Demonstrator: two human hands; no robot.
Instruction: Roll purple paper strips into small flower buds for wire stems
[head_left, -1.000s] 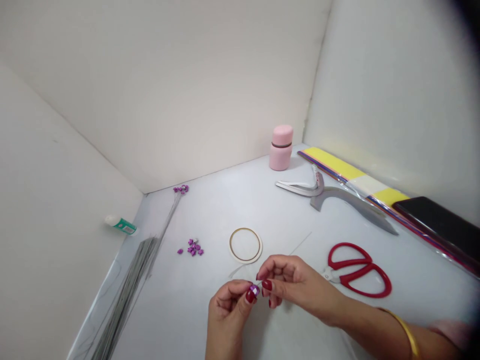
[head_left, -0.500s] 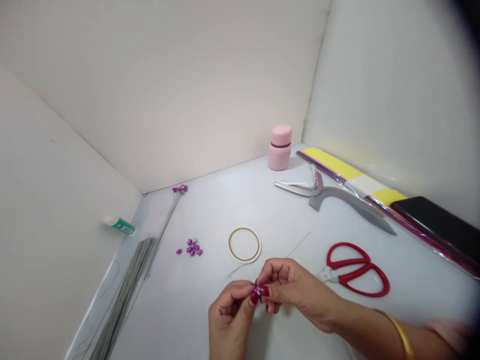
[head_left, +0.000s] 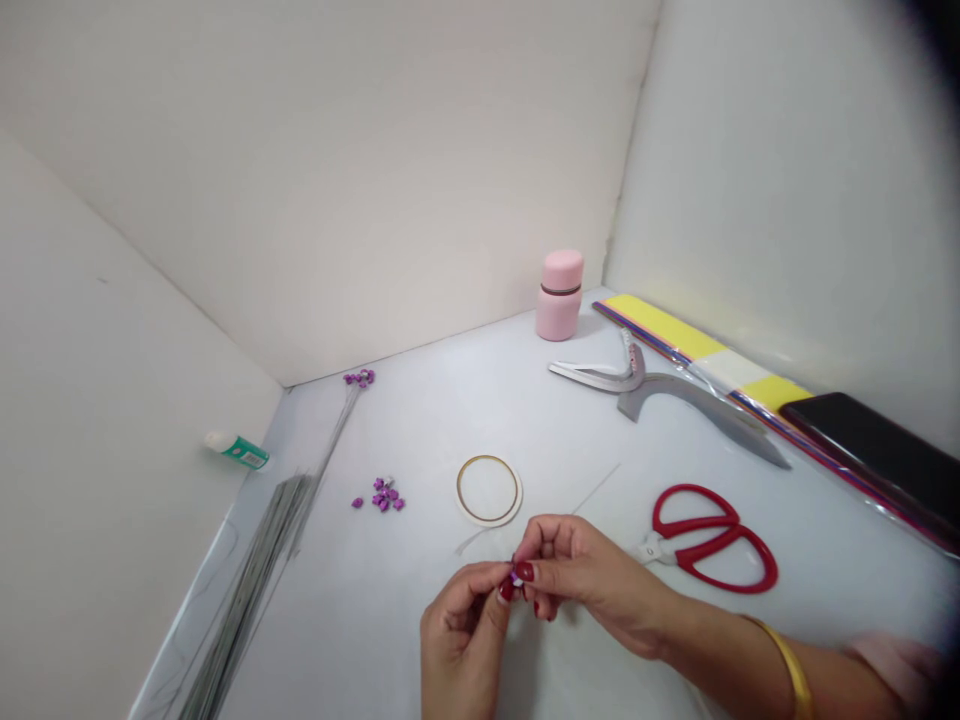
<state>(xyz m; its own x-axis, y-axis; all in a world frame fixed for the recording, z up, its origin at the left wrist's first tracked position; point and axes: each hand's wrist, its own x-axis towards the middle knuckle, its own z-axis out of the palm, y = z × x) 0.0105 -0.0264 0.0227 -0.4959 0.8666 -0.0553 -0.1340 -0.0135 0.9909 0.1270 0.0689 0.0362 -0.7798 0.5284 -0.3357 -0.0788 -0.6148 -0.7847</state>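
Note:
My left hand (head_left: 463, 630) and my right hand (head_left: 581, 570) meet low in the middle of the white table (head_left: 450, 400). Both pinch a tiny purple piece (head_left: 516, 577) between thumb and fingertips, and it is mostly hidden by my red nails. A thin wire (head_left: 596, 488) runs from my right fingers up to the right. Just beyond my hands lies a ring of narrow tape (head_left: 489, 489). A small heap of purple pieces (head_left: 383, 495) lies to the left of the ring.
Red scissors (head_left: 709, 550) lie right of my hands. Grey pliers (head_left: 660, 392), a pink jar (head_left: 560, 295), coloured sheets in plastic (head_left: 720, 370) and a black phone (head_left: 877, 450) sit farther back right. A bundle of thin wires (head_left: 262, 560) and a glue tube (head_left: 238, 450) lie left.
My fingertips have closed together over the purple piece, which now shows far less than a second ago. Both hands stay in nearly the same spot.

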